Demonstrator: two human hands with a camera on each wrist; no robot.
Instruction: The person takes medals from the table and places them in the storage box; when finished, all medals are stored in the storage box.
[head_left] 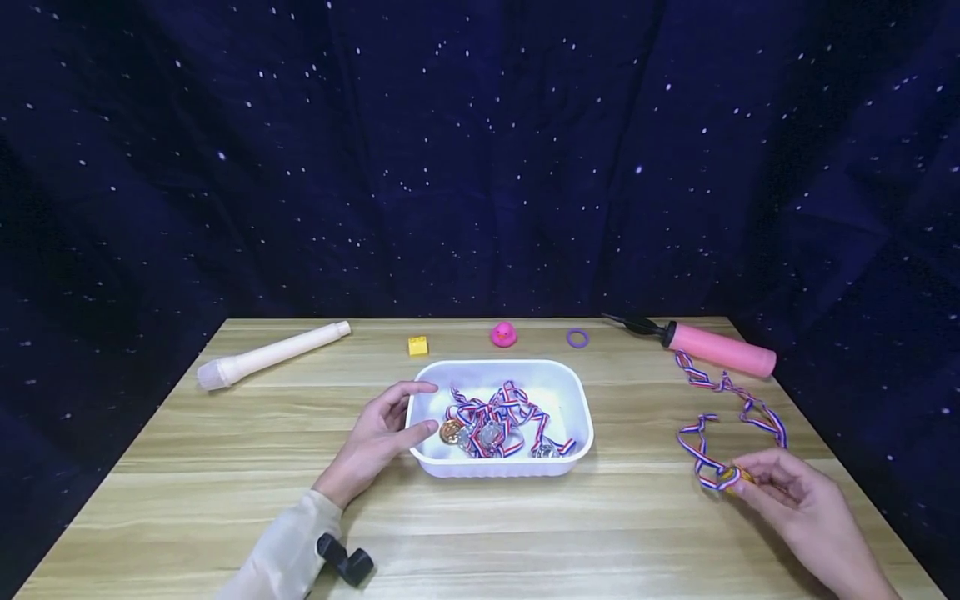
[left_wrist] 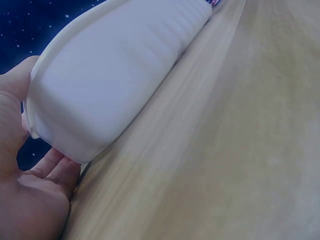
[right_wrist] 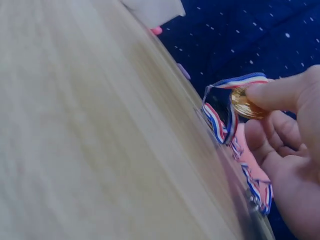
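My left hand (head_left: 375, 433) grips the left end of a white plastic tub (head_left: 510, 469), thumb over the rim. In the left wrist view, fingers (left_wrist: 55, 167) curl beneath the tub's end. Inside lie a gold medal (head_left: 450, 431), several silver medals (head_left: 491, 433) and their tangled red, white and blue ribbons (head_left: 512, 396). Off to the right, my right hand (head_left: 798, 500) pinches a gold medal (right_wrist: 245, 103) between thumb and fingers. Its striped ribbon (head_left: 701, 450) trails forward from the medal. More striped ribbon (head_left: 765, 414) lies beyond that hand.
Along the back stand a yellow block (head_left: 417, 345), a pink rubber duck (head_left: 503, 335) and a purple ring (head_left: 577, 337). A pink hand pump (head_left: 720, 348) lies back right, a pale toy microphone (head_left: 273, 354) back left. Dark starry cloth (head_left: 480, 167) hangs behind the table (head_left: 525, 533).
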